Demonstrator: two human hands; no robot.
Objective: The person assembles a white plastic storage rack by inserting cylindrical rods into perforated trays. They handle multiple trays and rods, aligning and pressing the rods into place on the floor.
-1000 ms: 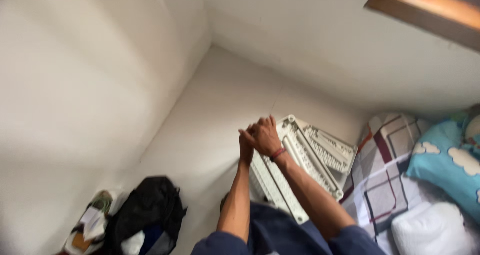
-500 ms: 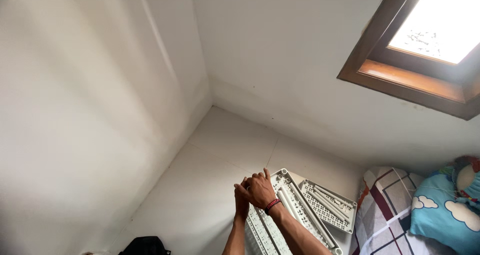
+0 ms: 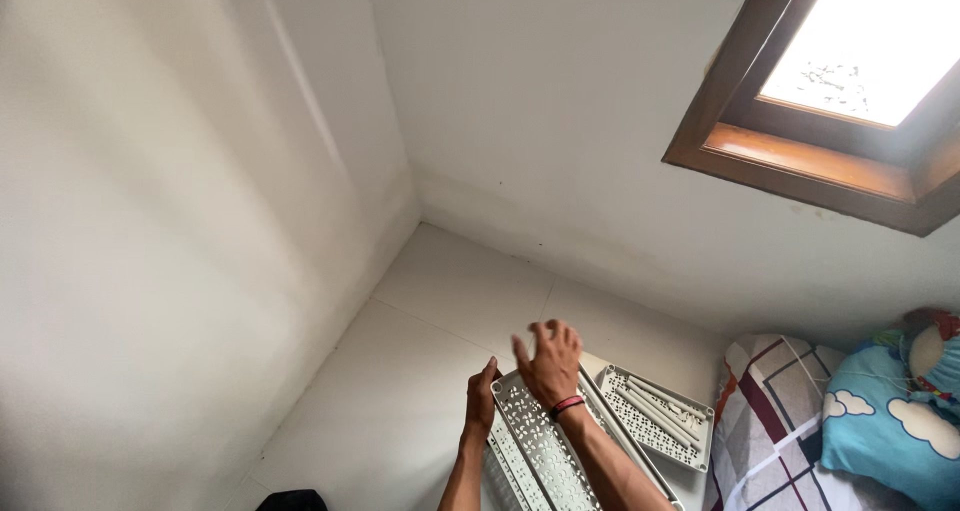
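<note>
Fingers of my left hand (image 3: 481,403) curl round the left edge of a grey perforated tray (image 3: 545,451), holding it up off the white floor (image 3: 400,371). My right hand (image 3: 549,361), red band at the wrist, hovers spread wide above its top end. A second tray (image 3: 655,416) lies just beside, near the checked bedding (image 3: 790,421).
</note>
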